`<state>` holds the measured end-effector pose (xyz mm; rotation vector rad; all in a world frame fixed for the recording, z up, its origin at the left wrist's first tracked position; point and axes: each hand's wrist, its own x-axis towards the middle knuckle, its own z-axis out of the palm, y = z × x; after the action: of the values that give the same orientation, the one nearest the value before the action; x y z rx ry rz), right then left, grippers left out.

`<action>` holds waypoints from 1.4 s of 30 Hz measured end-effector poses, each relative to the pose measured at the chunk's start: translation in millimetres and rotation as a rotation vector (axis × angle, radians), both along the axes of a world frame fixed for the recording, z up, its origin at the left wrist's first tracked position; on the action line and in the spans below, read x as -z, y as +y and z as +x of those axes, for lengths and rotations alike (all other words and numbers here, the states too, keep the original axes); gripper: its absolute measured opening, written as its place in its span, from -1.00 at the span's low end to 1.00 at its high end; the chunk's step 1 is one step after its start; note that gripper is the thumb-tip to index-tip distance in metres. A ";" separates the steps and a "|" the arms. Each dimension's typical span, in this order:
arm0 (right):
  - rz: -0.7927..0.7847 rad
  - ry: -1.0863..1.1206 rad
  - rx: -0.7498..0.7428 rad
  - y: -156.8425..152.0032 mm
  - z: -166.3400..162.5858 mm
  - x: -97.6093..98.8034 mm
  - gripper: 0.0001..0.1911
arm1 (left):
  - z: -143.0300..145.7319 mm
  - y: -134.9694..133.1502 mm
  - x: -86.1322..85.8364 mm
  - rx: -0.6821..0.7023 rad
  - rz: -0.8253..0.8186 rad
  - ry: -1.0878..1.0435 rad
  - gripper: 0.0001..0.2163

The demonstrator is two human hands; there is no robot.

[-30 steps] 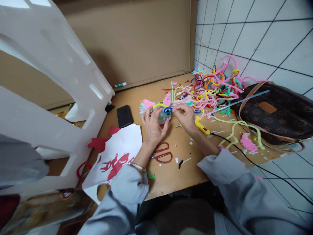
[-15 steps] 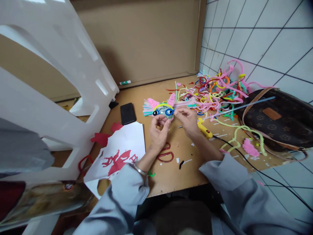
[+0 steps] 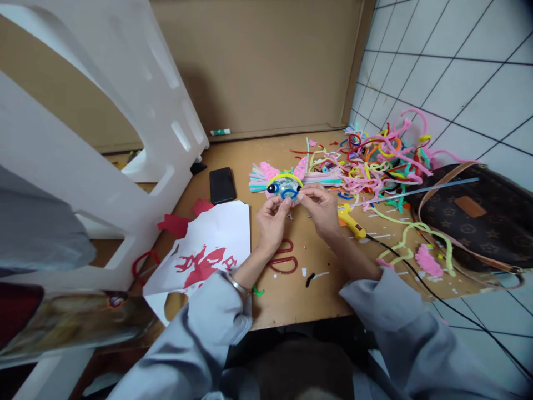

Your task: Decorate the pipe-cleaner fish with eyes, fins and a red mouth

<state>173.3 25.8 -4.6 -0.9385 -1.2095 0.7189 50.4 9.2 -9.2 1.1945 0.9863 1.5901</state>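
A blue pipe cleaner [image 3: 289,194], bent into a loop, is pinched between the fingertips of both my hands. My left hand [image 3: 271,222] grips it from the lower left, with thumb and fingers together. From the right, my right hand [image 3: 322,210] pinches its other end. Right behind the loop is a craft animal face [image 3: 285,181] with pink fuzzy ears, a yellow band across its top and black-and-white eyes. My fingers hide its lower part, and I cannot tell whether the loop touches it. Pale drinking straws [image 3: 258,180] lie behind the face.
Tangled pipe cleaners [image 3: 387,161] are heaped at the back right, near a brown handbag [image 3: 478,214]. A yellow glue gun [image 3: 352,221] with a black cord lies by my right wrist. Red-handled scissors [image 3: 285,264], cut white paper [image 3: 225,233] and a black phone [image 3: 222,185] lie leftward.
The blue loop has moved down and left relative to the craft face; the right eye, earlier framed by it, now shows beside it. Both hands keep their pinch. The view has shifted slightly.
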 end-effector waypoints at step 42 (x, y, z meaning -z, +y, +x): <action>0.299 -1.296 0.488 -18.3 0.7 -4.3 -0.75 | -4.2 4.5 8.1 -0.009 -0.009 -0.021 -0.69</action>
<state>174.0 7.4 -0.3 -1.4071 -1.9827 -0.5998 46.2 13.7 -17.4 1.1663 0.9851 1.6007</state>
